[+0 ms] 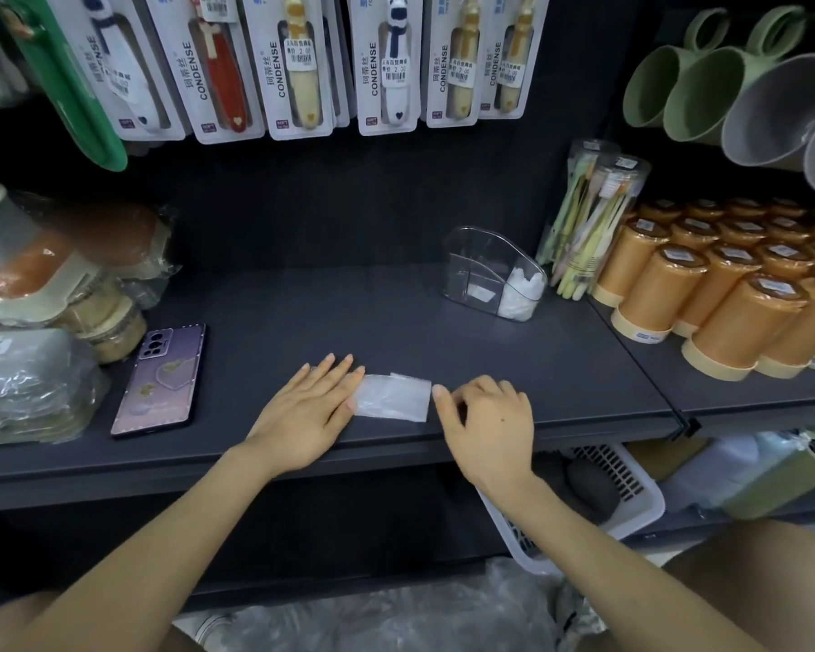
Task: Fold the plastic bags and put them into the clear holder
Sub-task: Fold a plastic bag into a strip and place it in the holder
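Note:
A folded whitish plastic bag (pixel 393 397) lies flat as a small rectangle near the front edge of the dark shelf (pixel 330 312). My left hand (pixel 309 407) lies flat with straight fingers, its fingertips pressing the bag's left end. My right hand (pixel 485 421) sits just right of the bag, fingers loosely curled, thumb tip near the bag's right edge; I cannot tell if it touches. The clear holder (pixel 478 263) stands at the back right of the shelf. White folded bags (pixel 518 291) fill its right compartment and one small piece lies in the left one.
A purple phone (pixel 163 378) lies left of my hands. Wrapped goods (pixel 34 322) pile at the far left. Orange cups (pixel 725 294) and a tube of toothbrushes (pixel 589 218) stand at the right. Packaged toothbrushes (pixel 297 58) hang above. A white basket (pixel 631 491) sits below the shelf.

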